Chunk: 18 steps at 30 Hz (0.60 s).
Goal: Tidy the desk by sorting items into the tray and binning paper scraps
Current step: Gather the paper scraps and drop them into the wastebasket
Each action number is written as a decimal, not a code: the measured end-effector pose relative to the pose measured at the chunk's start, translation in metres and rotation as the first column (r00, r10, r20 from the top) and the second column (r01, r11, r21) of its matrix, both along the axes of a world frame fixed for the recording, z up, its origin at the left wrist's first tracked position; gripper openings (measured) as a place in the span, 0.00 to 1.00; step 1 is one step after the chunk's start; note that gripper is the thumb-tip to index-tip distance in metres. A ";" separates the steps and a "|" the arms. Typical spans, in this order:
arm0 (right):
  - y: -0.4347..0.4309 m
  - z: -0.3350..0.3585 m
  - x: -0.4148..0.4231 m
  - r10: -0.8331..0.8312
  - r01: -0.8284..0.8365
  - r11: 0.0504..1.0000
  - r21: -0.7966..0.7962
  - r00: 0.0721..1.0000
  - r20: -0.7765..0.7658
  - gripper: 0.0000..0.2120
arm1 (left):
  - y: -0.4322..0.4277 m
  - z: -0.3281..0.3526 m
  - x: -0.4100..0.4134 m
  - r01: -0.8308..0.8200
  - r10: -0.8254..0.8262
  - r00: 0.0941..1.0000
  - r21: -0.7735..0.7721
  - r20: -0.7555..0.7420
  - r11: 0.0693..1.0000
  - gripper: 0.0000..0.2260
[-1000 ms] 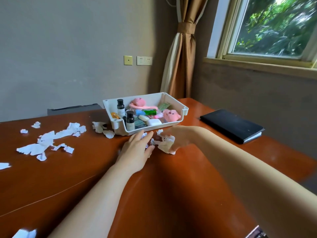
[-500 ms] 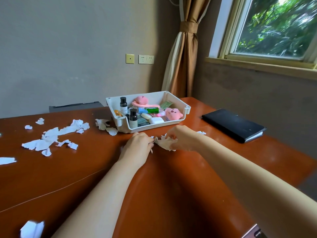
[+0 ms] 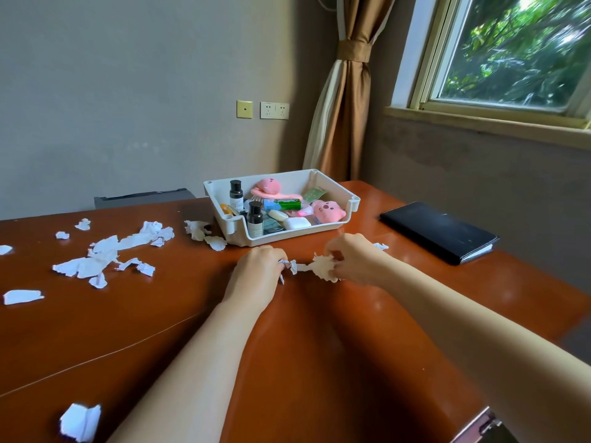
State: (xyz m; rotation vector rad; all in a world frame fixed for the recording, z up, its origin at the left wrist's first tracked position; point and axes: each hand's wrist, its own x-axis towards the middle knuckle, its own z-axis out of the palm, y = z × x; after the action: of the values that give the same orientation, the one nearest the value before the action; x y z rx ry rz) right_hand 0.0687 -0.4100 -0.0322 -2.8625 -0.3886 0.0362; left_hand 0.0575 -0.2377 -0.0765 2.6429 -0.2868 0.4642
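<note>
A white tray (image 3: pixel 326 230) stands at the desk's far middle, filled with small bottles, pink plush toys, soap and a green tube. Just in front of it, my left hand (image 3: pixel 257 276) curls its fingers round small white paper scraps (image 3: pixel 292 266). My right hand (image 3: pixel 355 262) pinches a crumpled wad of paper scraps (image 3: pixel 324 266). The two hands are close together, low over the desk. More torn white scraps (image 3: pixel 105 254) lie scattered across the left of the desk, and two crumpled ones (image 3: pixel 204 233) sit by the tray's left corner.
A black notebook (image 3: pixel 438 231) lies at the right of the brown wooden desk (image 3: pixel 319 346). One scrap (image 3: pixel 80 422) sits near the front left edge, another (image 3: pixel 380 246) behind my right wrist. A curtain and window are at the back right. No bin is in view.
My left hand went from flat and open to curled round scraps. My right hand gathered its paper into a wad. The camera view shifted slightly.
</note>
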 end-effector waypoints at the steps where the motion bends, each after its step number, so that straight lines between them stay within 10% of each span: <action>1: -0.001 0.000 -0.001 -0.004 0.005 1.000 0.011 1.000 -0.001 0.08 | 0.001 0.001 -0.001 0.001 -0.001 1.000 -0.032 -0.001 0.999 0.10; 18: -0.051 0.058 -0.048 -0.078 0.057 0.975 0.213 0.993 0.091 0.04 | -0.038 0.060 -0.037 0.137 -0.140 0.990 -0.229 0.006 0.964 0.09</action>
State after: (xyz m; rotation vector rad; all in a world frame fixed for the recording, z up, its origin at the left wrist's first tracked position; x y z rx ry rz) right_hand 0.0210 -0.4612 0.0259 -2.6723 -0.2941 -0.1509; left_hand 0.0208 -0.2759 -0.0163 2.3816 -0.3881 0.4108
